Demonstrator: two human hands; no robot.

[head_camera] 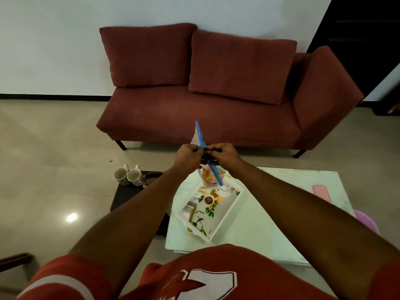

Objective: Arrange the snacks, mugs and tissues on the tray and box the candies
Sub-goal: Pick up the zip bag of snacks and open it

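Note:
Both hands meet in mid-air over the far end of the white printed tray point(225, 210). My left hand point(188, 158) and my right hand point(225, 154) pinch a blue-edged snack packet point(200, 135) between them; its upper part sticks up and its colourful lower part point(208, 177) hangs toward the tray. The tray lies on a pale green table point(270, 213) and shows only its floral print inside. Two white mugs point(127, 175) with patterned outsides stand on a dark stool point(127, 195) to the left.
A dark red sofa point(216, 105) stands beyond the table against the white wall. A pink flat object point(322, 192) lies on the table's right side, and a purple round thing point(368, 221) shows past its right edge. Grey tiled floor spreads to the left.

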